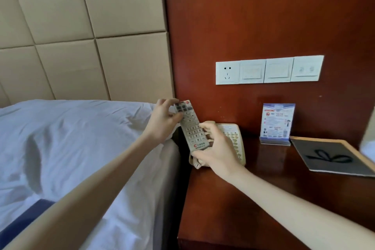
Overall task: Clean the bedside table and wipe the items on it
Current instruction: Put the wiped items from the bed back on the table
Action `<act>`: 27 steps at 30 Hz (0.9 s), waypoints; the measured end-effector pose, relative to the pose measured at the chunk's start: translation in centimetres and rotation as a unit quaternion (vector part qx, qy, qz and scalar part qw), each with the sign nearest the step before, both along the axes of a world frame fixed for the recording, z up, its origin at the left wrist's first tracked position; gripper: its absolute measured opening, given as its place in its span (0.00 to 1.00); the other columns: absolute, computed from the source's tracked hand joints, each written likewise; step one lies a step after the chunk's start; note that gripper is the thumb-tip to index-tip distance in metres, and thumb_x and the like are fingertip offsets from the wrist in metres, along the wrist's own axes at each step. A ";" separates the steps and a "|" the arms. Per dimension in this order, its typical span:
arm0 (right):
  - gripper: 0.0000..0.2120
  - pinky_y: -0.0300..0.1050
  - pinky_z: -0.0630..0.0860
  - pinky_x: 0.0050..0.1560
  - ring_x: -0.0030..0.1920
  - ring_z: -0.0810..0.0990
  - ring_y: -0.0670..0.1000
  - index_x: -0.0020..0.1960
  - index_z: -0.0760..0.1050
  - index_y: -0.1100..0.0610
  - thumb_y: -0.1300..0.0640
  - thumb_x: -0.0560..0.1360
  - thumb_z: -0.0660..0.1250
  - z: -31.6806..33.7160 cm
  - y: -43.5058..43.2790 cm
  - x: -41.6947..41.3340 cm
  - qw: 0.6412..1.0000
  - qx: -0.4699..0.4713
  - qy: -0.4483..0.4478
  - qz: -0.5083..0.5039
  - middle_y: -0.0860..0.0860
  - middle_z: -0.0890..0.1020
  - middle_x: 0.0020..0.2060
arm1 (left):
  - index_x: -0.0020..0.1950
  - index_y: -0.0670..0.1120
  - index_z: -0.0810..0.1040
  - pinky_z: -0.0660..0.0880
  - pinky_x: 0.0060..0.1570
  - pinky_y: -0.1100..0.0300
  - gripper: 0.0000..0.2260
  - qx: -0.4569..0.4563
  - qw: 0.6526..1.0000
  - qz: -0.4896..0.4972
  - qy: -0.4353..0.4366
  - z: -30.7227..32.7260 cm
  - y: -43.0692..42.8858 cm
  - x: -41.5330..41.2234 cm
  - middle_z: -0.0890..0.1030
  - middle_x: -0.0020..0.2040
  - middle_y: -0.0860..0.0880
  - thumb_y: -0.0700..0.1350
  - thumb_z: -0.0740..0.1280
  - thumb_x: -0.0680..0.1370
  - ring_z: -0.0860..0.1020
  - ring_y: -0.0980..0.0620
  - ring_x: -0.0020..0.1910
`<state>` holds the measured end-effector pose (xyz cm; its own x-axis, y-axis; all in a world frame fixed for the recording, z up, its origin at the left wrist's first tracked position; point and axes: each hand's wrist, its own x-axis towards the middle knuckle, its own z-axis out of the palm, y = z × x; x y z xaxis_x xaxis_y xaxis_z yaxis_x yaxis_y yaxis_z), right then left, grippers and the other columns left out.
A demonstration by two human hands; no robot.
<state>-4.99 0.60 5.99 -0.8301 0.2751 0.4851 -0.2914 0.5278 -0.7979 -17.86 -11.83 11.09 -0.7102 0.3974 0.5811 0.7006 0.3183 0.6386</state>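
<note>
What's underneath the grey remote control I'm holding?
The beige push-button telephone sits beneath the grey remote control on the reddish-brown wooden bedside table; the right hand hides much of it.

Both my forearms are bare and stretched forward, and they come close together in the middle of the view. My left arm enters from the near left corner and goes toward the far right. My left hand pinches the far end of the remote control between its thumb and its curled fingers. My right arm enters from the near right edge and goes toward the far left. My right hand shows its back to me, with the fingers curled round the near end of the remote control. The two hands are near each other but not touching.
</note>
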 end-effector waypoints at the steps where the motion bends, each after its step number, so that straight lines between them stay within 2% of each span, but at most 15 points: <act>1: 0.32 0.29 0.72 0.54 0.55 0.76 0.40 0.65 0.69 0.52 0.65 0.65 0.76 -0.1 0.8 0.1 1.000 0.001 -0.004 -0.009 0.46 0.78 0.57 | 0.65 0.42 0.73 0.77 0.47 0.64 0.16 -0.002 1.000 -0.007 -0.002 -0.2 1.0 0.0 0.69 0.60 0.44 0.41 0.66 0.77 0.80 0.54 0.42; 3: 0.32 0.37 0.74 0.58 0.57 0.77 0.43 0.66 0.69 0.52 0.65 0.65 0.76 -0.4 2.6 0.5 1.000 -0.002 -0.014 -0.025 0.47 0.78 0.57 | 0.66 0.42 0.72 0.78 0.49 0.62 0.17 -0.002 1.000 -0.020 -0.007 -0.8 3.2 0.0 0.69 0.60 0.46 0.41 0.66 0.77 0.80 0.52 0.44; 5: 0.33 0.40 0.75 0.58 0.57 0.77 0.44 0.65 0.70 0.52 0.66 0.64 0.76 -0.8 4.4 0.9 0.999 -0.004 -0.018 -0.040 0.47 0.79 0.57 | 0.67 0.43 0.71 0.77 0.45 0.69 0.18 0.004 0.999 -0.043 -0.011 -1.5 5.5 0.2 0.69 0.60 0.48 0.40 0.66 0.77 0.80 0.53 0.44; 7: 0.32 0.36 0.75 0.56 0.56 0.78 0.42 0.64 0.71 0.52 0.66 0.63 0.77 -1.2 6.3 1.4 0.998 -0.008 -0.021 -0.055 0.47 0.79 0.56 | 0.69 0.45 0.69 0.75 0.41 0.73 0.19 0.004 0.997 -0.073 -0.022 -2.2 7.8 0.5 0.68 0.60 0.50 0.39 0.66 0.78 0.80 0.55 0.44; 10: 0.32 0.25 0.72 0.48 0.53 0.76 0.38 0.63 0.71 0.50 0.65 0.63 0.77 -2.2 9.2 2.0 0.995 -0.006 -0.041 -0.089 0.43 0.79 0.55 | 0.69 0.47 0.68 0.75 0.40 0.73 0.19 -0.013 0.993 -0.111 -0.037 -3.5 11.1 1.1 0.67 0.62 0.51 0.41 0.65 0.78 0.78 0.58 0.46; 13: 0.34 0.26 0.72 0.46 0.52 0.77 0.39 0.64 0.70 0.50 0.63 0.63 0.78 -3.5 12.1 2.6 0.991 -0.002 -0.083 -0.107 0.42 0.78 0.54 | 0.69 0.46 0.68 0.74 0.44 0.73 0.18 -0.065 0.990 -0.119 -0.030 -5.1 14.1 1.7 0.67 0.64 0.49 0.42 0.63 0.79 0.75 0.60 0.46; 15: 0.33 0.25 0.71 0.43 0.49 0.76 0.35 0.63 0.70 0.48 0.62 0.62 0.79 -4.5 13.6 3.1 0.987 -0.005 -0.115 -0.114 0.38 0.77 0.50 | 0.70 0.45 0.67 0.72 0.44 0.74 0.19 -0.111 0.985 -0.128 -0.036 -6.2 15.9 2.1 0.67 0.64 0.48 0.42 0.62 0.79 0.76 0.56 0.50; 17: 0.34 0.23 0.70 0.40 0.46 0.75 0.32 0.61 0.70 0.45 0.62 0.61 0.79 -5.7 15.0 3.5 0.983 -0.014 -0.138 -0.123 0.36 0.76 0.46 | 0.70 0.45 0.66 0.71 0.51 0.68 0.19 -0.150 0.976 -0.144 -0.057 -7.2 17.5 2.2 0.66 0.65 0.46 0.42 0.62 0.79 0.75 0.50 0.56; 19: 0.34 0.23 0.70 0.39 0.46 0.76 0.33 0.61 0.70 0.45 0.61 0.61 0.80 -6.7 16.2 3.7 0.979 -0.019 -0.153 -0.132 0.36 0.76 0.46 | 0.70 0.44 0.66 0.68 0.55 0.64 0.20 -0.179 0.970 -0.154 -0.064 -8.1 18.9 2.3 0.66 0.66 0.45 0.41 0.63 0.78 0.72 0.49 0.60; 22: 0.34 0.23 0.70 0.38 0.45 0.77 0.33 0.63 0.71 0.46 0.60 0.61 0.80 -7.9 17.4 3.9 0.975 -0.025 -0.167 -0.141 0.36 0.77 0.46 | 0.69 0.44 0.67 0.67 0.56 0.64 0.20 -0.213 0.961 -0.159 -0.081 -9.0 20.7 2.1 0.65 0.67 0.45 0.42 0.65 0.78 0.72 0.48 0.60; 27: 0.35 0.22 0.70 0.38 0.45 0.77 0.34 0.65 0.71 0.50 0.61 0.61 0.79 -8.9 18.5 3.8 0.974 -0.021 -0.180 -0.139 0.39 0.78 0.48 | 0.68 0.45 0.68 0.67 0.57 0.59 0.21 -0.258 0.952 -0.134 -0.097 -10.1 22.6 1.6 0.68 0.64 0.43 0.43 0.66 0.76 0.73 0.44 0.60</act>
<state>-1.16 19.14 -2.90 -0.8353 0.5258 0.1604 0.1600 0.5116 -0.8442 -16.29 10.79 0.99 -0.6171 0.7765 0.1278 0.6856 0.4508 0.5716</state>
